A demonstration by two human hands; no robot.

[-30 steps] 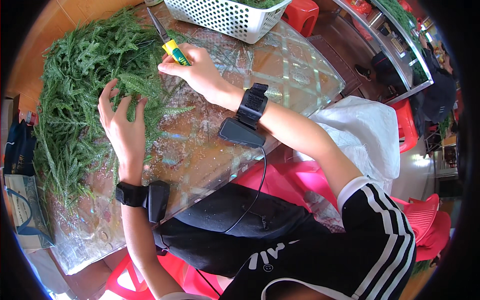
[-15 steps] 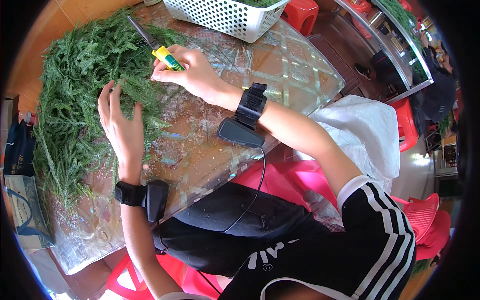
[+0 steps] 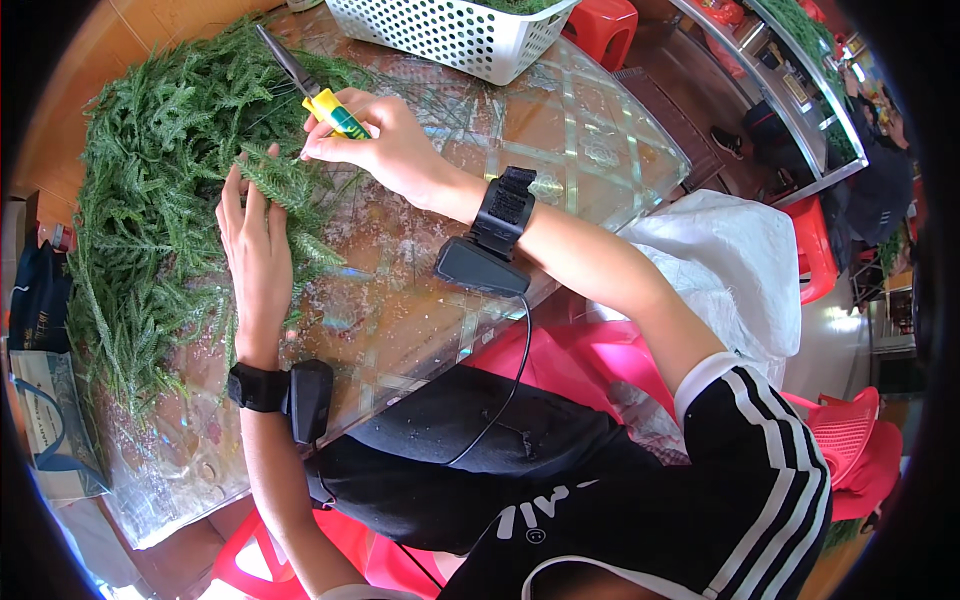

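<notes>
R hand (image 3: 375,140), upper ctr, clamped on needle-nose pliers (image 3: 290,62), handles (image 3: 335,112) partly hidden. L hand (image 3: 259,255), ctr-left, fingers (image 3: 255,208) partly behind evergreen sprigs (image 3: 285,183); can't tell grip.

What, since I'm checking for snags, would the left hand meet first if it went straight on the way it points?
The heap of green sprigs, most likely: it lies directly ahead of the left hand, perhaps already touching, though depth is hard to judge.
</notes>
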